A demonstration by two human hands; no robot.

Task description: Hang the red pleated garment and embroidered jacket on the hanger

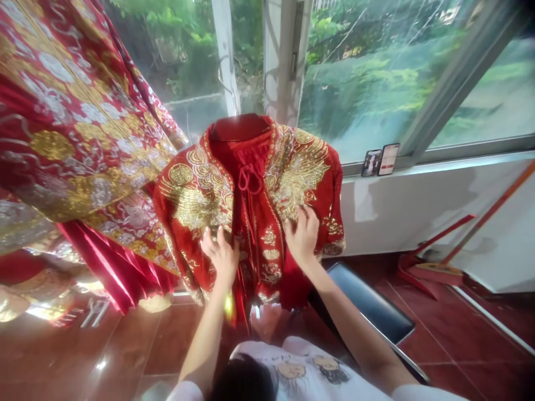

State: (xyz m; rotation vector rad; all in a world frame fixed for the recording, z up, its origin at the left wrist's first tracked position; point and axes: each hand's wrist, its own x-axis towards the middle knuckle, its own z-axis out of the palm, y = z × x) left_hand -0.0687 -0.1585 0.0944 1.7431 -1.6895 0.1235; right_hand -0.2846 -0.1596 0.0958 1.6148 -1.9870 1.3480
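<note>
A red jacket [271,236] with gold and silver embroidery hangs in front of me on a hanger [228,89]. Its front stands apart, showing red lining and a tied red cord [249,179] at the neck. My left hand [221,255] touches the left front panel near its edge, fingers spread apart. On the opposite panel, below the gold embroidery, my right hand [302,233] rests with fingers apart and slightly bent. Both palms are turned away from view, so what lies under them is hidden.
A larger red embroidered garment [83,111] hangs at the left. Two phones [388,160] lean on the window sill. At the right are a dark flat-topped object [370,301], a red dustpan [418,273] and a broom [438,273] on the tiled floor.
</note>
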